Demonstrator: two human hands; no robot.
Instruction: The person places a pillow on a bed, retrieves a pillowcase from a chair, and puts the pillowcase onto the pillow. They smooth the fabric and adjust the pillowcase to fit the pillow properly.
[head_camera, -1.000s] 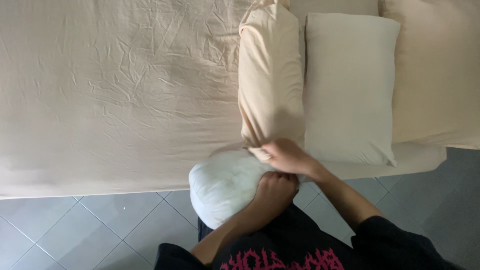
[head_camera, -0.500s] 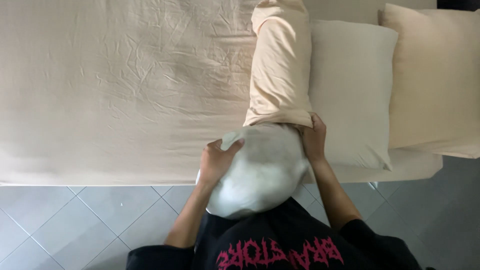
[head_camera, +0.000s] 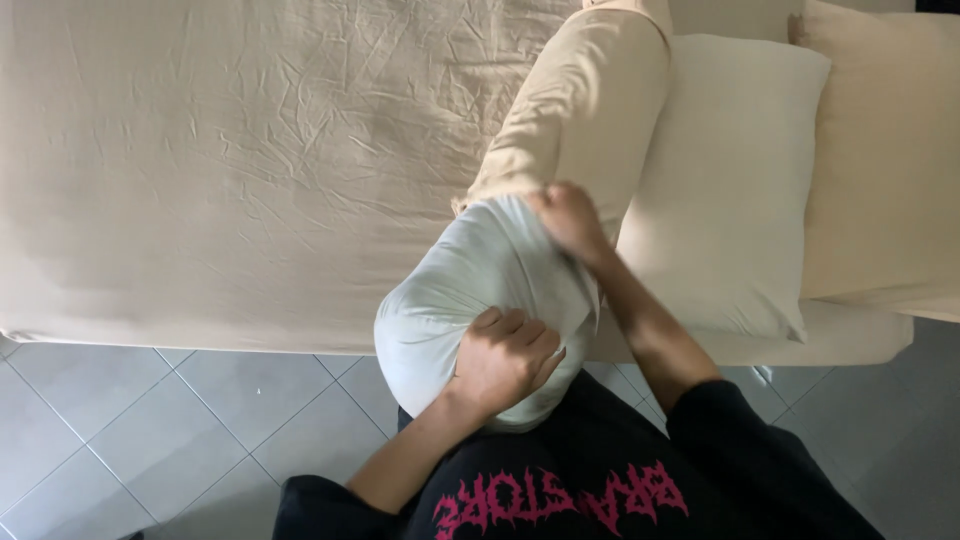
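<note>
Both hands, left hand (head_camera: 505, 360) and right hand (head_camera: 568, 218), fingers clenched on the white pillow (head_camera: 470, 300), its far half inside the beige pillowcase (head_camera: 585, 110) beyond the fingers, the near half bare.

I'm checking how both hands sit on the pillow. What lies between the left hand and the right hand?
In the head view, only the bunched white pillow lies between the left hand and the right hand.

A pillow (head_camera: 480, 310) sticks out over the near edge of the bed (head_camera: 220, 180). Its far end sits inside a pillowcase (head_camera: 585, 110) that lies on the bed. Right of it lies a second pillow (head_camera: 730, 190), and a third pillow (head_camera: 885, 160) lies farther right. The floor (head_camera: 150, 430) is near, below the bed.
</note>
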